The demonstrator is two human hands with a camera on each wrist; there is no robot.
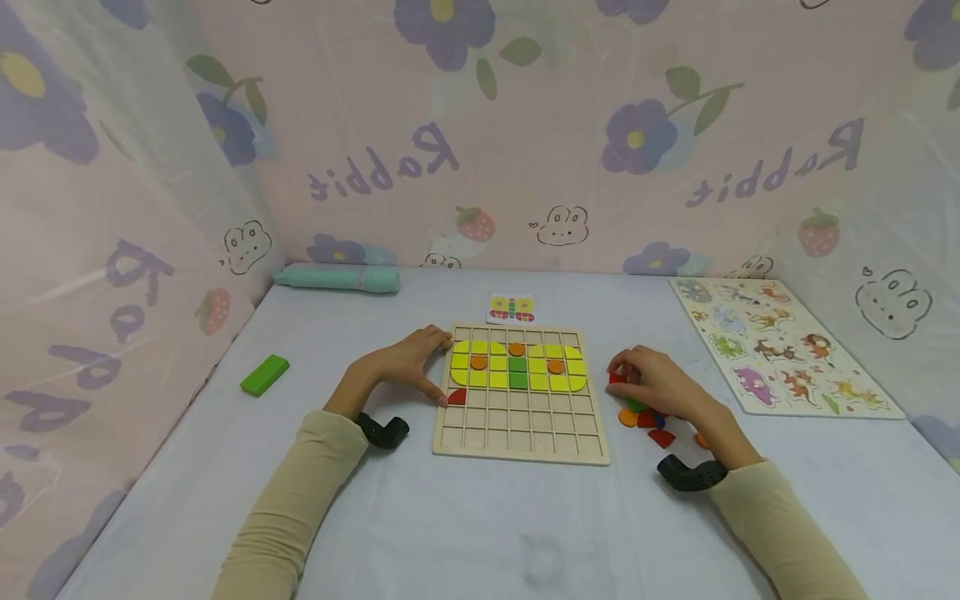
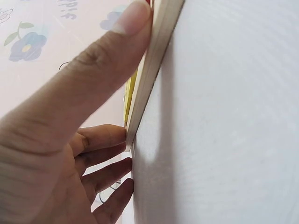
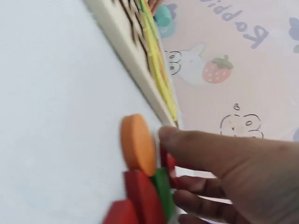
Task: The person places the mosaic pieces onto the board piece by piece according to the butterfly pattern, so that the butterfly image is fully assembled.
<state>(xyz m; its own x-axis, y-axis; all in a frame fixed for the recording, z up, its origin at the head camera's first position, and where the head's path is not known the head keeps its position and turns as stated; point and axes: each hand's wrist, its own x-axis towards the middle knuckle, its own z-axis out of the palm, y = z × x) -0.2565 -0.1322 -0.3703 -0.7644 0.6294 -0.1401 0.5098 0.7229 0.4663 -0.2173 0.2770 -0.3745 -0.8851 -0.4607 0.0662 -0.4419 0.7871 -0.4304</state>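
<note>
The left hand [image 1: 405, 363] lies along the left edge of a wooden grid board [image 1: 521, 423], its thumb set wide of the fingers, the thumb tip on the edge beside a dark red rounded piece [image 1: 457, 397] and the fingertips at the far left corner. The board sits flat on the white table [image 1: 480, 517] between the two hands. In its upper rows lie yellow pieces [image 1: 497, 380] in two groups with rounded corners, a green column [image 1: 517, 372] between them, and three orange discs [image 1: 555, 367]; the rows nearer the person show bare squares. The right hand [image 1: 660, 382] is just right of the board, thumb and fingers close together, pinching a red piece [image 1: 617, 378] (the right wrist view is blurred, but it shows red between thumb and fingertips). Under and beside that hand is a loose pile: a loose orange disc [image 1: 628, 417], a red wedge [image 1: 662, 438], a blue piece [image 1: 659, 422] and a partly hidden green piece [image 1: 636, 405]. A small patterned card [image 1: 512, 308] lies just beyond the board's far edge.
</note>
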